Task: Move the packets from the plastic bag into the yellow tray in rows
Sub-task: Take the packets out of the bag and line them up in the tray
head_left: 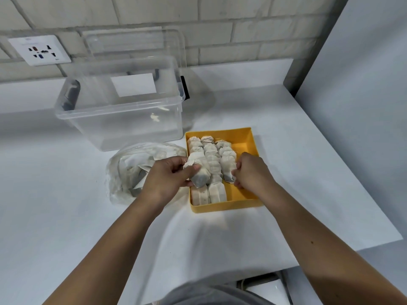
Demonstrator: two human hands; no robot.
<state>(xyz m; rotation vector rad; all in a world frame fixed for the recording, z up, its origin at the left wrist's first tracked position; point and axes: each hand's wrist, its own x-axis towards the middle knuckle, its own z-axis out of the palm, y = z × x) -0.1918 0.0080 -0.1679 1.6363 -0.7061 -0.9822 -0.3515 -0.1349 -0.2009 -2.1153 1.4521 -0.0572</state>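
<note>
The yellow tray point(243, 137) sits on the white counter and holds several pale paper packets point(217, 191) laid in rows along its left and middle. My left hand point(164, 178) grips a packet point(198, 171) over the tray's left side. My right hand point(251, 169) pinches the near end of a packet point(228, 167) in the third row. The clear plastic bag point(130, 172) lies left of the tray with more packets inside, partly hidden behind my left hand.
A clear plastic storage box point(119, 113) stands behind the bag and tray, its lid point(132, 42) leaning on the tiled wall. A wall socket point(39, 50) is at the back left. The counter edge drops off at the right and near side.
</note>
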